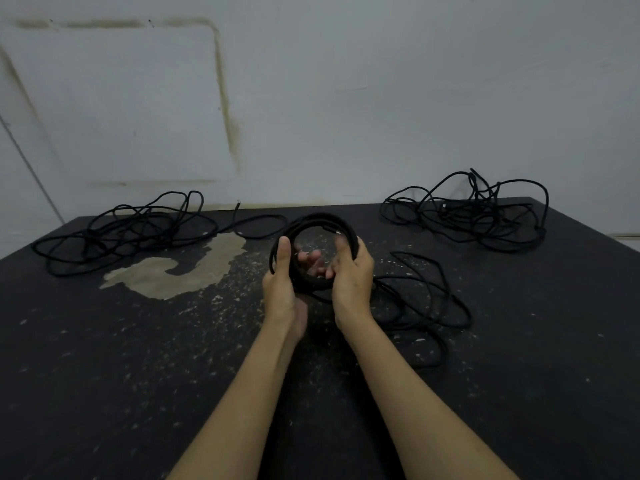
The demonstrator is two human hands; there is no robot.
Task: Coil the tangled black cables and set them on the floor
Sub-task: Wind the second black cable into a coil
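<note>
At far left, a loose tangle of thin black cable (pixel 121 230) sprawls on the dark, speckled, scuffed floor (pixel 138 358), beside a bare tan patch (pixel 180 268) where the coating has worn off. Your left hand (pixel 281 282) grips the left side of the round coil of black cable (pixel 313 251), thumb upright along its outer edge, fingers curled through the ring. Your right hand (pixel 351 271) clasps the right side, fingers wrapped inward. Both forearms reach straight ahead, holding the coil upright just above the floor. Uncoiled slack (pixel 426 296) trails right of your right wrist. Another black tangle (pixel 478 213) lies far right, near the stained white wall (pixel 346 98). No readable writing shows.
</note>
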